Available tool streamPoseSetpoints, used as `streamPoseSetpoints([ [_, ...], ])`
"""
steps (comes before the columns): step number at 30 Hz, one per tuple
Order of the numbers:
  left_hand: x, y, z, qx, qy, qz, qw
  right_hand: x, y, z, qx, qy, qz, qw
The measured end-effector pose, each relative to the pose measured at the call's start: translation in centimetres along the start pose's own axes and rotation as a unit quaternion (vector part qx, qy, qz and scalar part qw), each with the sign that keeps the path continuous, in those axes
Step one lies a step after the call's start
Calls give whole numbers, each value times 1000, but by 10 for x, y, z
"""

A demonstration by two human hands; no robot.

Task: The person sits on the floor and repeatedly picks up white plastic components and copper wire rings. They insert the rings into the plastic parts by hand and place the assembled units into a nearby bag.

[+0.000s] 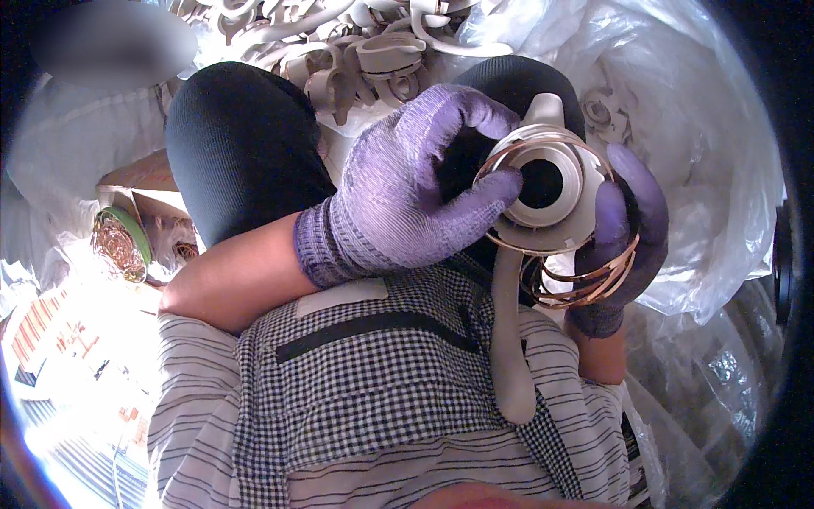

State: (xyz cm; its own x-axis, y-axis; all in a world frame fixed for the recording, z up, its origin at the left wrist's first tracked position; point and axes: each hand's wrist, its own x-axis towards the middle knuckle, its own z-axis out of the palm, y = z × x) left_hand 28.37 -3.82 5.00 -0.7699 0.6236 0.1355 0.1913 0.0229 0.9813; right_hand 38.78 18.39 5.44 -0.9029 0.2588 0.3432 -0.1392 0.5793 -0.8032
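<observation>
Over my lap is a beige plastic part (577,222) with a round stepped collar, a dark central opening and a long rounded handle pointing toward me. My left hand (403,182), in a purple knit glove, has its thumb and forefinger curled at the collar's left side. A thin copper-coloured ring (524,146) lies around the collar, under the left thumb. My gloved right hand (634,225) grips the part from the right; its palm is partly hidden. Several loose copper-coloured rings (585,293) hang around the right hand's fingers, below the collar.
Many similar beige parts (365,64) lie piled beyond my knees. Clear plastic sheeting (704,187) spreads on the right, with another part (606,114) on it. At left, a green-rimmed round container (123,242) holds copper-coloured rings beside a cardboard box (144,182).
</observation>
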Motion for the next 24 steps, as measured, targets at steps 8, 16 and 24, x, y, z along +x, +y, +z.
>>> streamPoseSetpoints([
  [8, -1, -5, -6, -46, -8, -15, 999, -2, -11, 5, 98, 26, 103, 989],
  [16, 13, 6, 1, 88, 43, -6, 995, 13, -7, 3, 22, -37, 33, 999],
  [24, 21, 1, 5, 99, 56, 52, 992, 24, -12, 1, -4, -49, 30, 998],
])
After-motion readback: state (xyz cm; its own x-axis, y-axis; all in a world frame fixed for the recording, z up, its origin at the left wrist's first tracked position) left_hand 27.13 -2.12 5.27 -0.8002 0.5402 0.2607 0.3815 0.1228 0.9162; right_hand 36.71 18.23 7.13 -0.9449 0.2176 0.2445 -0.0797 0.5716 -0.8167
